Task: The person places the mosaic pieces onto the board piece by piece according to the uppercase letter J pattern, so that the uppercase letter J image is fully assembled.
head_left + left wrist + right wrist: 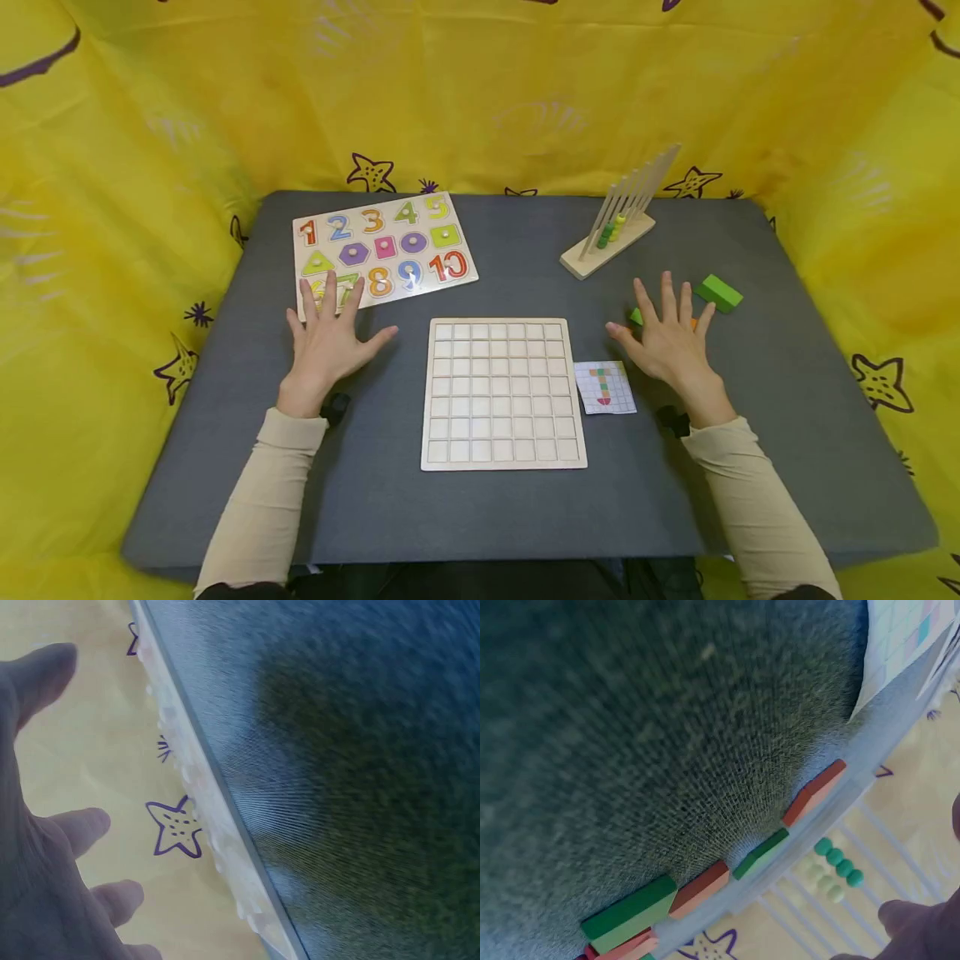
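My left hand [324, 354] is spread with straight fingers over the near left corner of a number-and-shape peg puzzle [390, 250]; whether it touches the board I cannot tell. My right hand [675, 354], also spread, is above several small blocks and partly hides them. A green block [718, 293] lies just beyond its fingertips. In the right wrist view, orange blocks [700, 889] and green blocks [630, 911] lie on the cloth. Between the hands sits a wooden grid board [502, 393] of bare squares. A paper card [605, 387] with a coloured pattern touches or nearly touches its right edge.
At the back right stands a wooden stand with upright rods [618, 217], carrying green and yellow beads. A dark grey cloth covers the table [480, 517]. Yellow curtains [480, 92] with starfish drawings surround its back and sides.
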{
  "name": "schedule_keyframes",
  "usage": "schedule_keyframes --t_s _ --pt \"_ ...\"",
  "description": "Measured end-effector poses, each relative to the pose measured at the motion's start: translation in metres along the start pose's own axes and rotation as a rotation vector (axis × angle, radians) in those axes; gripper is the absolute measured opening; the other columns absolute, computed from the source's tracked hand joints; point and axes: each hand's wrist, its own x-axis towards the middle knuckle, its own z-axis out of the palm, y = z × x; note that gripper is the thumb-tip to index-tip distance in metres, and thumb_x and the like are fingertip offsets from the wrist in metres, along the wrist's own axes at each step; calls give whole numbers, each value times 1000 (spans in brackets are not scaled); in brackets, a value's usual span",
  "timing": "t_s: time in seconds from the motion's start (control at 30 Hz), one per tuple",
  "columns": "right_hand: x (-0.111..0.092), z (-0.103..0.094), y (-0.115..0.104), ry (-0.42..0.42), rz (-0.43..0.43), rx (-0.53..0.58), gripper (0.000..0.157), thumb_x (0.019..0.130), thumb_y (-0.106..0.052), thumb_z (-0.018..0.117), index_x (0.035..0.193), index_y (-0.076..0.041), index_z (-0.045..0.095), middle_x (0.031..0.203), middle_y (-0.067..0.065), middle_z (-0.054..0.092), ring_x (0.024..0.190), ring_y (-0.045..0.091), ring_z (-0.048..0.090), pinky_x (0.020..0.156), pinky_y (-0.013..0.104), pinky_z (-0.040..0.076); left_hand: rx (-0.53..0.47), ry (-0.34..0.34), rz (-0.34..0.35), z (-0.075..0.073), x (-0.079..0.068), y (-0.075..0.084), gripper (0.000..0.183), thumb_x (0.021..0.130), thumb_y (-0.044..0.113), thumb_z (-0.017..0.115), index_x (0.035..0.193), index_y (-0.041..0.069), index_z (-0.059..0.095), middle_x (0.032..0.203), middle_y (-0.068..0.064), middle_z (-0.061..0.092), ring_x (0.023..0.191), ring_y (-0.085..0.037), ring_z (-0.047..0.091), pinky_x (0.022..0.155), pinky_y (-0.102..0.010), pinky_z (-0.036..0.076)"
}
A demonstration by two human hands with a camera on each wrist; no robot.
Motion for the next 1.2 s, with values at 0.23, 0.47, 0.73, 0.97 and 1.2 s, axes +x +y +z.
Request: schedule_keyframes --t_s 0.23,0.47,0.73,0.97,1.2 --pt "4 4 1 -38 4 0 98 98 -77 34 168 -20 -6 170 21 -25 154 59 -17 111 82 -18 3 -32 -2 1 1 -3 103 89 74 57 168 23 15 176 -19 -7 157 -55 -16 114 -85 -3" --pt "10 3 -2 -39 -20 -16 96 99 -73 38 168 -20 0 171 23 -21 155 60 -16 112 83 -15 8 -46 17 -5 2 -5 105 87 73 62 167 19 19 176 -18 -3 157 -55 -15 113 -86 -2" --pt "19 0 -4 -95 -58 -73 77 103 -52 54 164 -12 28 172 29 -8 155 62 -11 115 82 -8 36 -117 109 -1 1 6 116 77 71 77 166 18 26 177 -10 12 159 -52 -12 118 -81 3" --pt "21 -7 3 -45 -111 -147 43 102 -31 64 134 -4 67 162 33 31 152 61 14 117 79 14 45 -247 318 13 6 31 115 70 66 86 162 16 37 171 -4 34 141 -42 31 103 -57 33" --pt "20 -5 2 -16 -89 -117 30 94 -24 76 111 1 77 139 30 56 131 57 36 97 63 33 61 -326 346 18 8 41 119 67 63 90 163 19 34 172 -1 30 136 -39 33 97 -51 31"
